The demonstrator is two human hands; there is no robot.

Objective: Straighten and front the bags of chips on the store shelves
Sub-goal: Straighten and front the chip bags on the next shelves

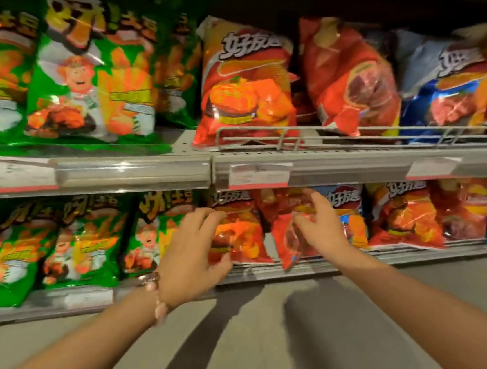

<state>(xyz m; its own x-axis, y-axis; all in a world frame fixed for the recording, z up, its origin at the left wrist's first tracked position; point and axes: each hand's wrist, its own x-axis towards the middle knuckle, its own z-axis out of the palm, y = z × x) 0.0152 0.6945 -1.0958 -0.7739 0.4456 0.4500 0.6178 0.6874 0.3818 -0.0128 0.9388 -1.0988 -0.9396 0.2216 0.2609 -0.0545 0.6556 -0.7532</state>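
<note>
Two shelves hold chip bags. On the lower shelf my left hand grips the left edge of an orange burger-flavour bag, thumb in front. My right hand pinches a tilted red bag that leans against the orange one, under the price rail. Green bags stand to the left on the lower shelf. The upper shelf carries green bags, an upright orange bag, a tilted red bag and a blue bag.
A wire front fence runs along the upper shelf on the right. Price labels sit in the shelf rail. More orange, red and blue bags fill the lower shelf to the right. Grey floor lies below.
</note>
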